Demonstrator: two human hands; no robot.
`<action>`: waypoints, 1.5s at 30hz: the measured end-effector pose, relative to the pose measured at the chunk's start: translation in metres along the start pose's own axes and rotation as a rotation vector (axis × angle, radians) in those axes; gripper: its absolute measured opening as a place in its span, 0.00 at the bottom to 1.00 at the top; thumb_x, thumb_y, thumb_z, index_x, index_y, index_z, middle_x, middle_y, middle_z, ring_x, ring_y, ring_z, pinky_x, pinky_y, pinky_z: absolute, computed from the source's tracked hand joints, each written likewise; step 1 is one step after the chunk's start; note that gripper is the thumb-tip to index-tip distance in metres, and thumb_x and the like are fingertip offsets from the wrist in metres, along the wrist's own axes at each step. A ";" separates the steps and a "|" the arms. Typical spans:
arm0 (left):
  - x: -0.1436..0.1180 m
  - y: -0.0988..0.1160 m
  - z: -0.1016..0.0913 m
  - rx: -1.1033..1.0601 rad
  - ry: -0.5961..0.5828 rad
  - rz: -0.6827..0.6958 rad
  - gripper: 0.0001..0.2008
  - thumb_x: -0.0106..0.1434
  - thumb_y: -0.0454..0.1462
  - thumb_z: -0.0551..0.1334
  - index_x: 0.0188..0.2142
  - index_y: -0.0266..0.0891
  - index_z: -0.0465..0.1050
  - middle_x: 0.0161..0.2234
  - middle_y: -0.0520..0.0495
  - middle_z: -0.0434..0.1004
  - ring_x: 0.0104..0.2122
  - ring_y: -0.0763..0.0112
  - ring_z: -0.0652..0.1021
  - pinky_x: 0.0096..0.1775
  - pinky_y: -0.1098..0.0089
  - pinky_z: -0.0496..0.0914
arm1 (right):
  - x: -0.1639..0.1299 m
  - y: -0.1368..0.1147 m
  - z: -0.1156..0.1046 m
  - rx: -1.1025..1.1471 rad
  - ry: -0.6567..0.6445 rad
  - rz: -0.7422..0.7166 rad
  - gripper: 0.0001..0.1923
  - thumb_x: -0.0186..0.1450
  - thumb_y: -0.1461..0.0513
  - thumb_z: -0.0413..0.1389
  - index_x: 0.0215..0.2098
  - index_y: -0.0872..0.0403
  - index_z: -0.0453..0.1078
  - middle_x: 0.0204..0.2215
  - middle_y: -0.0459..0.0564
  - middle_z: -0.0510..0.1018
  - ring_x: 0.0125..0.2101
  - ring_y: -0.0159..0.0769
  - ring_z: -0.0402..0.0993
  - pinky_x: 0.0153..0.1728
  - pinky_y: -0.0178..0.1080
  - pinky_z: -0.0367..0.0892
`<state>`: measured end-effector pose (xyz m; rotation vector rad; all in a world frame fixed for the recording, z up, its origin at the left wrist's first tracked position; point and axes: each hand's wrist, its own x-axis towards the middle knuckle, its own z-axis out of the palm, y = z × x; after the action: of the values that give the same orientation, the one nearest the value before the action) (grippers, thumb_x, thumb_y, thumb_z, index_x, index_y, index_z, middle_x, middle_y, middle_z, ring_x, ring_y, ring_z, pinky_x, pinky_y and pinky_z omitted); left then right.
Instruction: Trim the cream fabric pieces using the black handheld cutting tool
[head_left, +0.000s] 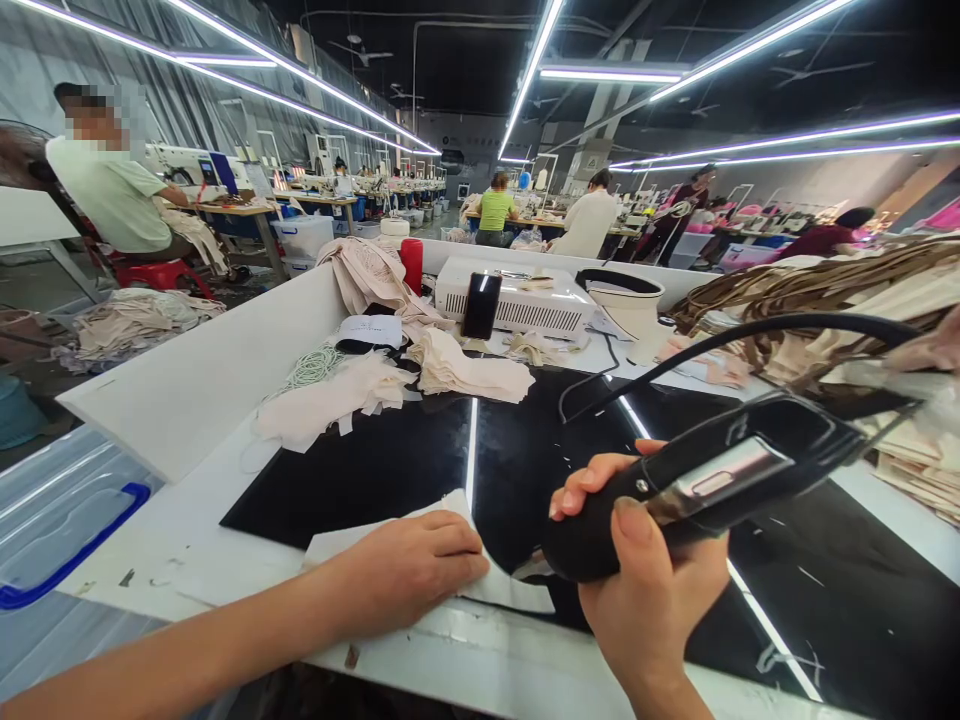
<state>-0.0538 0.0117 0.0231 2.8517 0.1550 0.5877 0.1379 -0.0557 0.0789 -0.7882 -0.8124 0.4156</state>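
Observation:
My left hand (pixel 427 565) presses a white fabric piece (pixel 360 540) down near the front edge of the table, its fingers bent and held together. The piece has a curved edge and lies partly over a black sheet (pixel 405 465). Gripped in my right hand (pixel 652 570) is a black corded electric hand tool (pixel 720 480) with a silver panel on its side. Its metal tip (pixel 534 566) points left, close to the curved edge of the fabric. My left hand hides the middle of the piece.
Cut fabric stacks (pixel 472 375), a bundle of pale green cord (pixel 311 367), a phone (pixel 481 305) and a white vented box (pixel 517 295) stand behind. Brown strips (pixel 810 285) pile up at right. The tool's cord (pixel 735 350) arches over the table. Several people sit at machines beyond.

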 end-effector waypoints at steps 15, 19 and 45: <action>-0.001 0.000 0.002 -0.011 0.009 -0.011 0.11 0.75 0.27 0.58 0.52 0.36 0.75 0.45 0.44 0.79 0.47 0.64 0.79 0.53 0.67 0.73 | 0.001 -0.001 0.002 -0.016 0.011 -0.002 0.19 0.62 0.58 0.68 0.49 0.48 0.71 0.28 0.41 0.78 0.22 0.33 0.74 0.24 0.40 0.75; -0.001 0.000 0.003 -0.007 0.011 -0.015 0.10 0.75 0.27 0.58 0.51 0.36 0.76 0.46 0.43 0.79 0.47 0.64 0.79 0.52 0.68 0.73 | 0.000 0.000 0.001 -0.005 0.000 0.013 0.19 0.62 0.59 0.68 0.49 0.48 0.71 0.28 0.41 0.78 0.22 0.33 0.74 0.24 0.39 0.75; -0.001 0.001 0.005 -0.009 0.010 -0.022 0.10 0.76 0.28 0.58 0.51 0.37 0.76 0.46 0.44 0.79 0.47 0.64 0.78 0.52 0.68 0.73 | -0.003 0.008 0.006 0.035 -0.045 0.031 0.17 0.65 0.61 0.66 0.51 0.47 0.71 0.30 0.41 0.78 0.24 0.31 0.75 0.27 0.39 0.75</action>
<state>-0.0529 0.0099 0.0187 2.8350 0.1840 0.5965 0.1311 -0.0500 0.0740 -0.7617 -0.8336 0.4749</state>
